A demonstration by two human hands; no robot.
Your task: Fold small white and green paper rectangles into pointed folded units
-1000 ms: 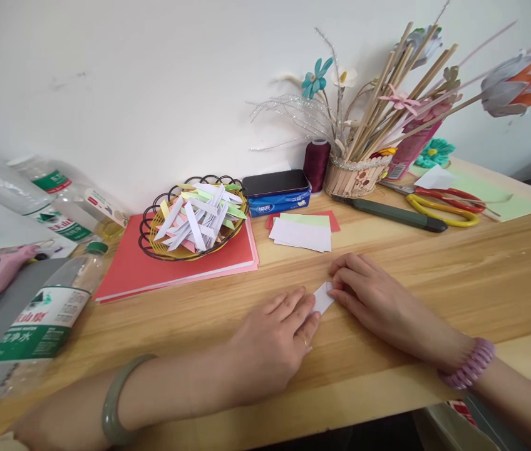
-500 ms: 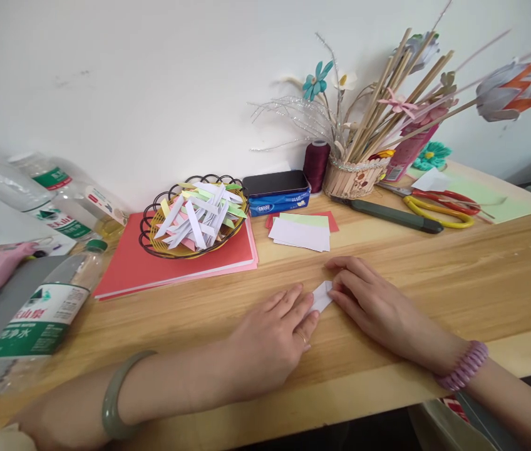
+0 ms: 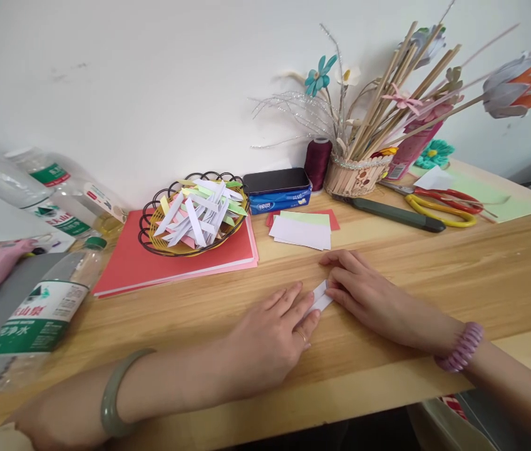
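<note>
Small white paper strip [image 3: 320, 296] lies flat on the wooden table [image 3: 458, 269], near-centre, pinned between both hands. Left hand [image 3: 270, 335] rests flat w/ fingers spread, tips on the strip's left end; right hand [image 3: 369, 293] presses its right end, fingers together, prob. creasing a fold. Just beyond: stack of paper cards [image 3: 302, 230]; far left, wire basket [image 3: 193, 216] of folded strips on red paper sheets [image 3: 129, 263].

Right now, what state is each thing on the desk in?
Paper strip: flat on the table, pressed by both hands.
Left hand: palm down on the strip.
Right hand: fingertips on the strip.
Basket: full of folded pieces.
Scissors: lying closed.
Tin: lid on.
Bottle: lying down, capped.
</note>
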